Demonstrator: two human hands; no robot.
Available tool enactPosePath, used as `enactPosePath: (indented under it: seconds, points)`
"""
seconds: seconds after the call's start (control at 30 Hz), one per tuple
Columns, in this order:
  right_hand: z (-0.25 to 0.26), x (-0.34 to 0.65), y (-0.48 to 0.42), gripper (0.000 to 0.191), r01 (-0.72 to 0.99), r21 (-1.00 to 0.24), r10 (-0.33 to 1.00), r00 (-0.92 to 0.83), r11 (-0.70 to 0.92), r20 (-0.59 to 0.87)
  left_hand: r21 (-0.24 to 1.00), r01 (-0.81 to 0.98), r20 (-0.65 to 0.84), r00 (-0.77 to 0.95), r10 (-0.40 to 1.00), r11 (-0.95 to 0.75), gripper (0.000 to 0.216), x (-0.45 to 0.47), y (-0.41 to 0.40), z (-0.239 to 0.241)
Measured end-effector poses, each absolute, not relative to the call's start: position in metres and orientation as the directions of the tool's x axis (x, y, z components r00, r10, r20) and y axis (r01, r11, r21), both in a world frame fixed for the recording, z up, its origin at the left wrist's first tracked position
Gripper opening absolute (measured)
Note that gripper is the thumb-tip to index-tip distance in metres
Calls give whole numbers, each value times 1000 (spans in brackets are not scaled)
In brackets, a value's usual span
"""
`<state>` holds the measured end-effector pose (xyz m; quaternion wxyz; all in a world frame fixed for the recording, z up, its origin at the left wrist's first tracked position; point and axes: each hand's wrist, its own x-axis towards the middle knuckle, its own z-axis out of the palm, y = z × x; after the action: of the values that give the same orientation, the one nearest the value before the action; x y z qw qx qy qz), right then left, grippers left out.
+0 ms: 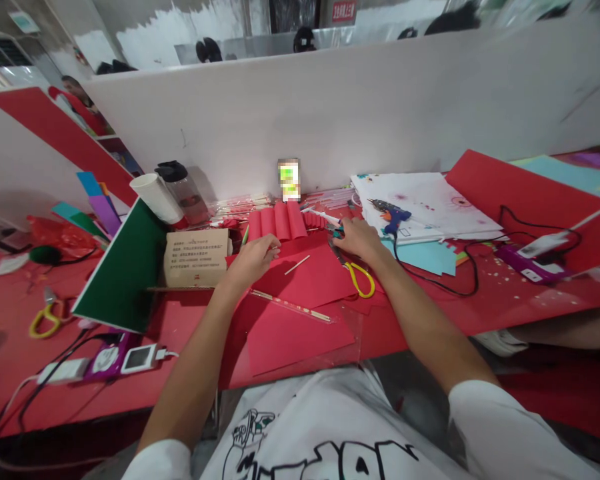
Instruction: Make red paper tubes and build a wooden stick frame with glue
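My left hand (254, 261) hovers over red paper by the cardboard box, its fingers loosely bent and nothing visible in them. Just beyond it stand several red paper rolls (280, 221). My right hand (358, 237) is closed at a small teal-and-black thing (337, 232), whose kind is mostly hidden by the fingers. Right below that hand lie yellow-handled scissors (360, 279). Between my hands, a short pale stick (297, 265) rests on red paper sheets (300, 340). Nearer to me lies a thin stick in a clear wrapper (293, 307).
Left are a cardboard box (197, 259), a green board (125, 280), a bottle (183, 190) and a second pair of scissors (47, 320). A lit phone (289, 180) leans on the white partition (330, 113). A glue gun (393, 215) with a trailing cord lies right.
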<state>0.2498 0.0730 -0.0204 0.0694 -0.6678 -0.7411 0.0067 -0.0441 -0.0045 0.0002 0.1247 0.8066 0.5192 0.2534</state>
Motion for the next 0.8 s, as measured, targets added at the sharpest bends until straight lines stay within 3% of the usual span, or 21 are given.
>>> enactPosePath:
  seconds: [0.27,0.4,0.57,0.8]
  points:
    - [-14,249,68,55,985,-63,980,-154,162,125,479,752,256,375,891,-453,15,-41,-9,4]
    - [8,253,54,32,977,-89,972,-176,191,155,528,741,238,340,910,-415,9,-41,-8,2]
    - [21,263,40,19,978,-59,979,-200,198,-27,570,761,218,224,950,-310,13,-39,-6,-2]
    - [15,273,44,48,974,-6,933,-217,224,-287,627,676,257,289,922,-387,17,-37,1,-12]
